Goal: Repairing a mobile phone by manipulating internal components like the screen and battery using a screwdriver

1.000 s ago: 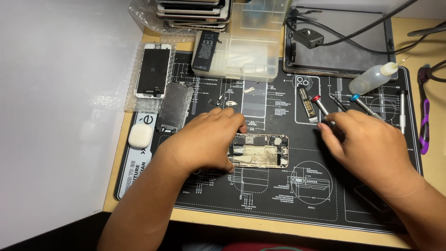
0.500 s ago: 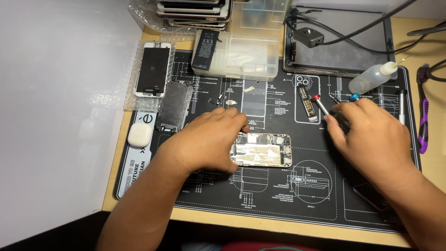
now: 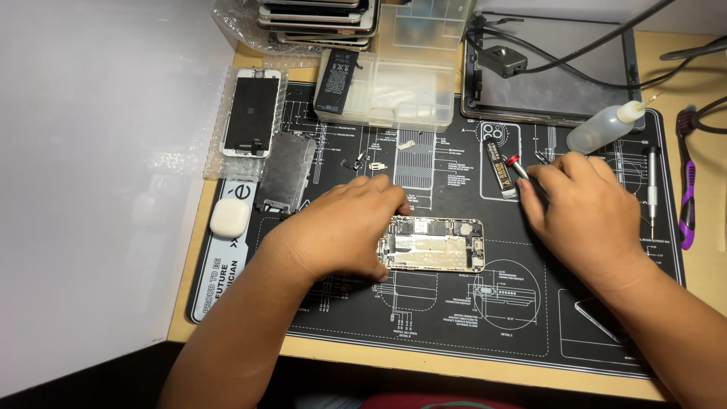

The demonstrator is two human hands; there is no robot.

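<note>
- Steadying the opened phone chassis (image 3: 433, 244) on the black repair mat (image 3: 454, 318), the left hand (image 3: 344, 227) had its grip pinching the chassis's left end.
- The right hand (image 3: 587, 216) closed its grip around a red-tipped screwdriver (image 3: 518, 166), fetched from the tools beside it.
- The clear parts box (image 3: 409, 83) carried a black battery (image 3: 337, 81) on its lid; its contents were unclear.

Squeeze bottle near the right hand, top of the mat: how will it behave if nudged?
The clear squeeze bottle lies on its side, so it would probably roll. It looks like thin plastic, likely light and squashy. Its thin nozzle tip points toward the cables and might snag.
</note>
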